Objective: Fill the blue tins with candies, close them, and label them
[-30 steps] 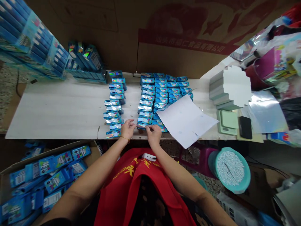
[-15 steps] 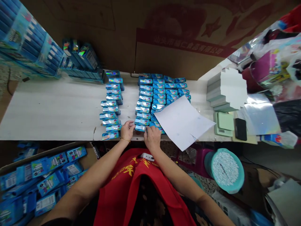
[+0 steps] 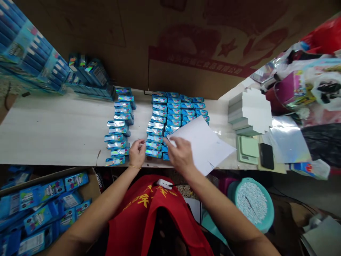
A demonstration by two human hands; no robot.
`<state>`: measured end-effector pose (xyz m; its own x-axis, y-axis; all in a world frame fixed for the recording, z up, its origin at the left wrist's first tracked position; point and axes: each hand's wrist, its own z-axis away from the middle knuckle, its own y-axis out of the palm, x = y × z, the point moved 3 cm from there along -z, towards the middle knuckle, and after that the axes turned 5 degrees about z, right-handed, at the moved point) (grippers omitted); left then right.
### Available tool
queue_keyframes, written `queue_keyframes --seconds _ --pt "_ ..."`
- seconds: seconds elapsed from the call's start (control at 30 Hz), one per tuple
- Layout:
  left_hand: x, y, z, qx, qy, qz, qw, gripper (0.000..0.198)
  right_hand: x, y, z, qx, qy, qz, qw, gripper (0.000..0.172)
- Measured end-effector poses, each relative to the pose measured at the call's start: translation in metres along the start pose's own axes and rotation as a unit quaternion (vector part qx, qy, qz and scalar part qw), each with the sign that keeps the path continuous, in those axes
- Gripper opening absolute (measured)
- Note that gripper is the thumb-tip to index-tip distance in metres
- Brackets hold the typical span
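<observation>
While blue boxes [image 3: 117, 138] stand in one column and a block of four columns [image 3: 174, 117], the left hand [image 3: 137, 153] is between them, bent fingers just beside the block. The right hand [image 3: 181, 153] is above the block and one paper [image 3: 206, 142]; whether either grasps something, I cannot tell.

The block of packs [image 3: 155, 138] stands on the table [image 3: 53, 131]. Left of the block, across a gap, runs a single line of packs [image 3: 117, 131]. Behind the block rises a carton [image 3: 186, 74]. A paper sheet [image 3: 206, 142] covers the block's near right part. Further right of the block is a stack of card [image 3: 258, 113], with a scale [image 3: 249, 147] before it. Below table level, a tub [image 3: 270, 211] sits to the block's front right, and an open box [image 3: 93, 186] holding loose packs [image 3: 37, 217] to its front left.
</observation>
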<state>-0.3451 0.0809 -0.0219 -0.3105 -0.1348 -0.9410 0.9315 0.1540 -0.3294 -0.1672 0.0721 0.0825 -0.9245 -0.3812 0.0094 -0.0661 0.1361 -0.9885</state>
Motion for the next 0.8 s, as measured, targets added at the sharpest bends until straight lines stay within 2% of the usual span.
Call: queue_keyframes --seconds 0.07,0.17,0.23,0.3,0.37,0.47,0.53,0.6,0.7,0.8 --pt "-0.025 0.02 -0.006 0.028 -0.005 0.065 0.997 0.033 -0.04 -0.017 -0.021 -0.032 0.014 0.061 0.998 0.041" --pt "-0.049 0.06 -0.017 0.086 -0.088 0.131 0.984 0.039 -0.091 -0.008 -0.036 0.005 -0.039 0.113 0.993 0.028" --pt "-0.056 0.084 -0.023 0.108 -0.158 0.164 0.968 0.043 -0.113 0.008 -0.025 0.016 -0.075 0.115 0.99 0.023" --pt "-0.057 0.102 -0.024 0.14 -0.22 0.207 0.943 0.044 -0.125 0.019 -0.003 -0.018 -0.074 0.104 0.992 0.023" --pt "-0.056 0.115 -0.021 0.174 -0.267 0.248 0.915 0.038 -0.13 0.023 0.02 -0.027 -0.081 0.085 0.993 0.023" --pt "-0.053 0.126 -0.015 0.165 -0.285 0.278 0.902 0.023 -0.129 0.02 0.035 0.042 -0.115 0.02 0.992 0.029" --pt "-0.053 0.13 -0.014 0.139 -0.268 0.276 0.913 0.019 -0.125 0.016 0.026 0.055 -0.11 -0.043 0.991 0.032" --pt "-0.055 0.133 -0.013 0.131 -0.243 0.278 0.92 0.017 -0.121 0.017 0.006 0.034 -0.1 -0.08 0.991 0.033" --pt "-0.062 0.134 -0.01 0.123 -0.227 0.305 0.917 0.018 -0.113 0.033 -0.02 0.03 -0.144 -0.072 0.987 0.032" --pt "-0.066 0.134 -0.005 0.115 -0.25 0.327 0.904 0.021 -0.11 0.053 -0.024 0.038 -0.186 -0.06 0.98 0.031"
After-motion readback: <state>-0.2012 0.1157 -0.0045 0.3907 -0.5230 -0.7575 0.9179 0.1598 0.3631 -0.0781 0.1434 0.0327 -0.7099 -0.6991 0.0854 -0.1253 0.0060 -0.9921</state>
